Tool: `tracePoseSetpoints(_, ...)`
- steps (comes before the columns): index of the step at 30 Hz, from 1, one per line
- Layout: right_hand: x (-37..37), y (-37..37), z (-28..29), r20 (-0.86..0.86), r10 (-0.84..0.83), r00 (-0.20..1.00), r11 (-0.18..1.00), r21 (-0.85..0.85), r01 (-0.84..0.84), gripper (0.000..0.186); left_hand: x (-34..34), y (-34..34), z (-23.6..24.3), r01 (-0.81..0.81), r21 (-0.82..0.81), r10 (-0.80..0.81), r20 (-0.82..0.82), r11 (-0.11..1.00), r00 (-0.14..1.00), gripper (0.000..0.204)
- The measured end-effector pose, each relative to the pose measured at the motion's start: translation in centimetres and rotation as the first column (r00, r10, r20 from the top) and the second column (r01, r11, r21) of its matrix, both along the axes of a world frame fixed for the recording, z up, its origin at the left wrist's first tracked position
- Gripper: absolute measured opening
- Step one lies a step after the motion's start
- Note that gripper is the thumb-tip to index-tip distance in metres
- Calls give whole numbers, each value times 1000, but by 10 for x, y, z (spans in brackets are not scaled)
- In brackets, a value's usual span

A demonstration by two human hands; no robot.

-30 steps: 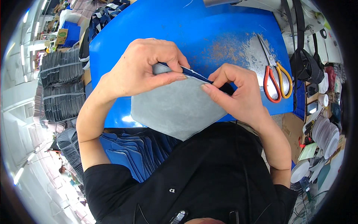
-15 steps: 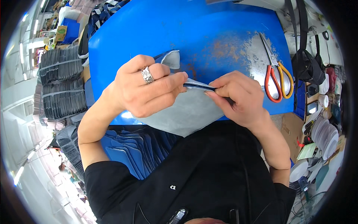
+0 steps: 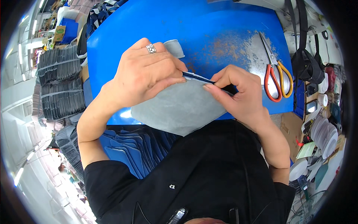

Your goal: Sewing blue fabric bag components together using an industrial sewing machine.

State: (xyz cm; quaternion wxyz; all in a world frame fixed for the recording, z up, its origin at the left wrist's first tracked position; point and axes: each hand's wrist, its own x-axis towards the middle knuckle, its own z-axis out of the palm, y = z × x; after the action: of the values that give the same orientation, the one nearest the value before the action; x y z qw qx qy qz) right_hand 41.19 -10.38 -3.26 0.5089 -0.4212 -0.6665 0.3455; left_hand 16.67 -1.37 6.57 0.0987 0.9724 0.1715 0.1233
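Both hands pinch the top edge of a light grey fabric piece (image 3: pixel 175 112), where a narrow navy strip (image 3: pixel 197 77) shows along the fold. My left hand (image 3: pixel 147 72), with a silver ring on one finger, has its thumb and fingers closed on that edge at the left. My right hand (image 3: pixel 238 93) grips the same edge further right, thumb on the grey face. A small grey end (image 3: pixel 173 48) sticks up behind my left hand; whether it joins the held piece is hidden. Scissors (image 3: pixel 278 74) with red and yellow handles lie on the blue worktop at the right.
The worktop (image 3: pixel 197 22) has a worn rusty patch. Blue cut panels (image 3: pixel 126 149) are piled below its near edge. Tied stacks of dark pieces (image 3: pixel 59 97) stand at the left, dark scraps at the back left. Black straps (image 3: pixel 304 67) hang at the right beside shelved items (image 3: pixel 320 134).
My left hand dipped and rolled so the ringed fingers came into view, then rose again. The grey end behind it appeared. My right hand shifted slightly, keeping its pinch.
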Motion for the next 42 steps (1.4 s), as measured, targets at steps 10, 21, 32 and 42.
tracePoseSetpoints(10, 2, 1, 6, -8, 46, 999, 991, -124, -47, 24, 5, -1, -1, -57, -67, 56, -18, 996, 998, 20)
tracePoseSetpoints(21, 4, 7, 15, -123, 131, 984, 900, -401, -170, 11, 5, 18, -2, -101, -293, 86, -62, 951, 994, 16)
tracePoseSetpoints(32, 3, 4, 18, -110, 98, 989, 894, -427, -136, 10, -7, 42, 6, -104, -481, 73, -82, 871, 994, 15)
tracePoseSetpoints(42, 4, 14, 21, -320, 78, 944, 851, -472, -230, 16, 8, 62, 26, -132, -562, 88, -104, 817, 991, 12)
